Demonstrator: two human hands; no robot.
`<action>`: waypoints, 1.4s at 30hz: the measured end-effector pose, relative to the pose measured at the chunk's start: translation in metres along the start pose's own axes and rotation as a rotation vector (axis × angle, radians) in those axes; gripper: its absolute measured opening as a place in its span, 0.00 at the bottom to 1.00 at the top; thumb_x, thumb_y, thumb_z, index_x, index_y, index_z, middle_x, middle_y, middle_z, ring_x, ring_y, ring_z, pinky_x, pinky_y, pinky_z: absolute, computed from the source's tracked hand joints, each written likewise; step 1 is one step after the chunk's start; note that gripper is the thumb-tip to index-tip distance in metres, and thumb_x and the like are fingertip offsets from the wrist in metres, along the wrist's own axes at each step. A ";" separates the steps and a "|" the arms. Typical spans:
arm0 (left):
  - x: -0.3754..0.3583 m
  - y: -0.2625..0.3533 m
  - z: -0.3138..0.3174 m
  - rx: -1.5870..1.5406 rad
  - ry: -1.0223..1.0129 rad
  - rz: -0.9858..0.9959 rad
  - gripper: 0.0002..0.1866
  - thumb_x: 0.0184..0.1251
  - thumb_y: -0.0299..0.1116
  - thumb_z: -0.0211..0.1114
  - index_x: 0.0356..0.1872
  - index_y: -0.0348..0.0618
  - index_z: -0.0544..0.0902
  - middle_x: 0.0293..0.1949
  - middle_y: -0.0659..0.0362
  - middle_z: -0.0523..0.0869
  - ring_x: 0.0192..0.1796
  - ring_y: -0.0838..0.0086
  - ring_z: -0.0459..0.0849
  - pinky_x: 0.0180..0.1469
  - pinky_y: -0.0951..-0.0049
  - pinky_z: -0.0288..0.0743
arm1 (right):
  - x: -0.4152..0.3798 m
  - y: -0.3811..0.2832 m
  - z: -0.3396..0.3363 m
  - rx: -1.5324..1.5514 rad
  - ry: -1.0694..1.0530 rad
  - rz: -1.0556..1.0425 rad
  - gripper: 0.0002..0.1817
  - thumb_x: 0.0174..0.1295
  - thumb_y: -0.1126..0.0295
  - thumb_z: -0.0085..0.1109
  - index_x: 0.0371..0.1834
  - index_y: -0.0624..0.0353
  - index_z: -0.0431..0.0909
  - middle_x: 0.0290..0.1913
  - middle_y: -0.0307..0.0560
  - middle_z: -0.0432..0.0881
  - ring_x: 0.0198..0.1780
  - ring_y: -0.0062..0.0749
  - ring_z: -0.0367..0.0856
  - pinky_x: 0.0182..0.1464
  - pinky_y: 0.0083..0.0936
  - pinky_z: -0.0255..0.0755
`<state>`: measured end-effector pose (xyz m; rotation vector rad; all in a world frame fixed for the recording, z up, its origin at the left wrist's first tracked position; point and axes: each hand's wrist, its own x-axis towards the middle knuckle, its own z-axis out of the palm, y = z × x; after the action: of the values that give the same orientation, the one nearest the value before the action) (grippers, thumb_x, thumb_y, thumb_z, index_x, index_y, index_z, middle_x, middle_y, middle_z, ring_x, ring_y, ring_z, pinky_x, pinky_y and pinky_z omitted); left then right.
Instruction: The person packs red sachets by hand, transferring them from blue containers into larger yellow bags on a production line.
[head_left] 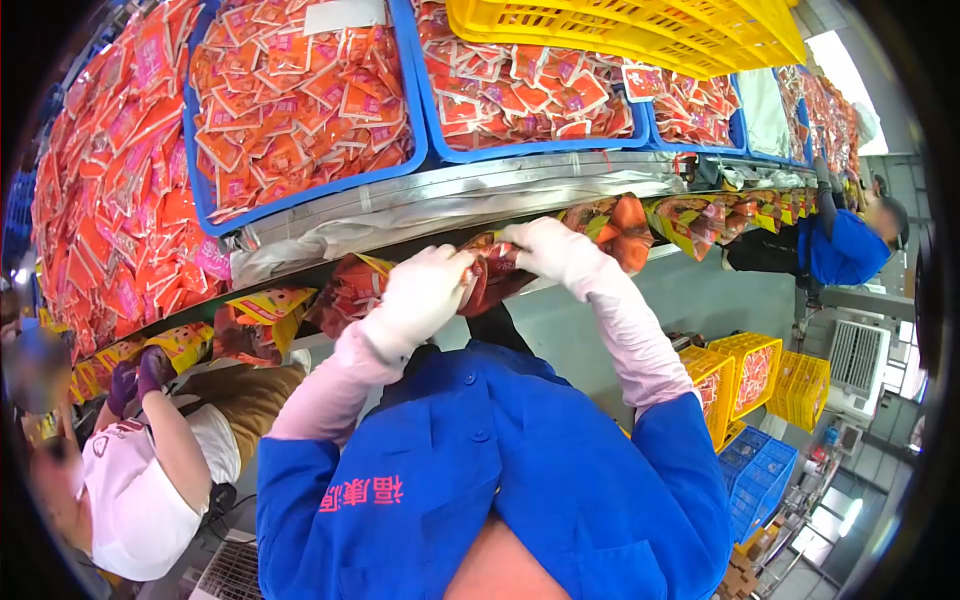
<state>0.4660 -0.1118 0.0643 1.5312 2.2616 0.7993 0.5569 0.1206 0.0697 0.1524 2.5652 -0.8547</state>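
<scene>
- The left hand point(425, 290), in a white glove, is closed round the left end of a dark red pouch point(492, 275).
- The right hand point(545, 248), also gloved in white, is curled over the pouch's upper right end; its fingers grip the top edge.
- The pouch sits between the two hands, just above the person's blue jacket point(500, 470) and in front of the counter point(450, 205) edge.
- Its long axis runs roughly left to right, tilted so the right end sits higher than the left; much of it is hidden by the gloves, so which end is its mouth cannot be told.
- More filled pouches point(610, 225) lie in a row along the counter edge, touching one another.
- Blue crates point(420, 120) on the counter hold heaps of orange-red packets point(290, 90); a yellow crate point(620, 30) lies on top of one of them.
- At the lower left a co-worker's purple-gloved hand point(150, 370) reaches to the counter; another person in blue point(840, 250) stands at the far right.
- Yellow baskets point(755, 375) are stacked at the right.
</scene>
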 end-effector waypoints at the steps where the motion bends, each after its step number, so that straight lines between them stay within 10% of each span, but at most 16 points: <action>1: -0.008 0.002 -0.021 -0.076 -0.033 -0.049 0.14 0.66 0.33 0.64 0.51 0.45 0.85 0.36 0.55 0.83 0.42 0.58 0.85 0.42 0.60 0.79 | 0.012 0.007 0.015 -0.197 -0.020 -0.063 0.18 0.66 0.57 0.62 0.52 0.55 0.85 0.40 0.60 0.87 0.45 0.54 0.87 0.49 0.43 0.79; 6: -0.037 -0.012 -0.057 -0.434 -0.046 -0.190 0.19 0.61 0.22 0.56 0.53 0.40 0.85 0.36 0.51 0.81 0.40 0.55 0.82 0.45 0.64 0.76 | 0.082 -0.046 0.093 -0.613 -0.520 -0.031 0.16 0.62 0.54 0.63 0.49 0.45 0.91 0.53 0.47 0.90 0.52 0.42 0.89 0.53 0.42 0.81; 11: -0.027 -0.006 -0.057 -0.569 0.189 -0.385 0.17 0.61 0.20 0.57 0.50 0.36 0.86 0.42 0.51 0.84 0.45 0.60 0.86 0.49 0.69 0.78 | 0.122 -0.050 0.099 -0.333 -0.859 0.020 0.17 0.53 0.58 0.69 0.46 0.45 0.91 0.48 0.46 0.90 0.50 0.42 0.88 0.52 0.43 0.79; 14: -0.011 -0.018 -0.045 -0.802 0.359 -0.415 0.14 0.65 0.16 0.56 0.49 0.32 0.85 0.46 0.57 0.85 0.50 0.73 0.85 0.55 0.73 0.77 | 0.061 -0.062 -0.064 -0.029 -0.339 0.019 0.15 0.57 0.64 0.62 0.45 0.51 0.90 0.45 0.54 0.88 0.47 0.48 0.87 0.52 0.43 0.79; 17: 0.036 0.007 -0.044 -1.303 0.307 -0.553 0.14 0.68 0.16 0.59 0.52 0.33 0.83 0.48 0.58 0.85 0.54 0.75 0.83 0.58 0.74 0.76 | 0.093 0.103 -0.133 -0.308 0.287 0.027 0.16 0.56 0.68 0.63 0.49 0.51 0.86 0.47 0.53 0.88 0.53 0.51 0.85 0.56 0.42 0.78; 19: 0.070 0.026 -0.031 -1.245 0.245 -0.416 0.15 0.65 0.18 0.67 0.53 0.33 0.82 0.53 0.58 0.83 0.55 0.75 0.83 0.61 0.74 0.75 | 0.120 0.189 -0.145 -0.446 -0.089 0.277 0.18 0.56 0.68 0.68 0.52 0.50 0.86 0.50 0.55 0.88 0.56 0.49 0.85 0.59 0.41 0.77; 22: 0.106 0.045 0.011 -0.799 0.196 0.101 0.17 0.57 0.15 0.70 0.47 0.41 0.85 0.50 0.54 0.85 0.50 0.66 0.85 0.54 0.71 0.78 | 0.120 0.218 -0.127 -0.240 0.233 0.225 0.17 0.58 0.67 0.66 0.52 0.51 0.86 0.47 0.56 0.88 0.52 0.51 0.86 0.57 0.38 0.78; 25: 0.110 0.047 0.061 -0.352 0.043 0.335 0.18 0.52 0.25 0.72 0.47 0.43 0.84 0.47 0.54 0.86 0.53 0.61 0.85 0.59 0.61 0.76 | 0.081 0.163 -0.133 0.177 0.479 0.297 0.22 0.61 0.64 0.64 0.57 0.61 0.80 0.41 0.67 0.86 0.45 0.56 0.86 0.48 0.42 0.79; 28: 0.084 0.038 0.061 0.041 -0.069 0.326 0.30 0.46 0.40 0.77 0.54 0.42 0.83 0.47 0.57 0.85 0.59 0.62 0.81 0.72 0.51 0.64 | 0.005 0.063 -0.129 0.812 0.441 -0.073 0.17 0.65 0.72 0.57 0.57 0.59 0.82 0.44 0.47 0.90 0.43 0.32 0.87 0.48 0.29 0.79; 31: 0.055 0.018 0.049 0.367 -0.182 0.362 0.10 0.51 0.35 0.69 0.36 0.48 0.87 0.37 0.61 0.84 0.54 0.66 0.81 0.77 0.45 0.59 | -0.047 0.007 -0.089 0.520 0.336 -0.053 0.22 0.61 0.79 0.56 0.59 0.51 0.85 0.45 0.42 0.90 0.43 0.22 0.85 0.51 0.23 0.78; 34: 0.041 -0.008 0.061 0.303 -0.071 0.389 0.04 0.57 0.29 0.62 0.26 0.46 0.85 0.29 0.60 0.84 0.45 0.68 0.83 0.75 0.44 0.63 | -0.042 -0.011 -0.017 -0.141 0.062 -0.143 0.12 0.63 0.70 0.58 0.49 0.49 0.85 0.40 0.47 0.87 0.44 0.45 0.88 0.48 0.35 0.81; 36: 0.036 -0.010 0.053 0.292 0.058 0.428 0.03 0.53 0.31 0.63 0.27 0.48 0.84 0.25 0.63 0.80 0.39 0.69 0.83 0.72 0.47 0.67 | -0.006 -0.007 0.027 -0.442 -0.354 -0.010 0.11 0.67 0.64 0.54 0.42 0.48 0.87 0.42 0.46 0.89 0.44 0.41 0.88 0.48 0.37 0.81; 37: 0.034 -0.011 0.050 0.297 0.069 0.424 0.03 0.53 0.31 0.63 0.27 0.48 0.84 0.25 0.63 0.80 0.39 0.69 0.83 0.72 0.47 0.67 | 0.055 0.087 0.145 -0.313 -0.112 -0.048 0.12 0.68 0.62 0.53 0.39 0.50 0.88 0.42 0.46 0.90 0.45 0.41 0.88 0.48 0.38 0.81; 42: 0.010 -0.019 0.046 0.250 0.085 0.368 0.02 0.52 0.30 0.63 0.24 0.49 0.82 0.24 0.63 0.80 0.36 0.69 0.83 0.68 0.46 0.71 | 0.077 0.040 0.129 -0.424 -0.414 0.107 0.10 0.62 0.59 0.60 0.38 0.49 0.87 0.39 0.48 0.89 0.42 0.42 0.88 0.49 0.42 0.80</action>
<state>0.4720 -0.0953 0.0166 2.1082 2.2384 0.7020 0.5436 0.0735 -0.0783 -0.0170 2.2566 -0.2529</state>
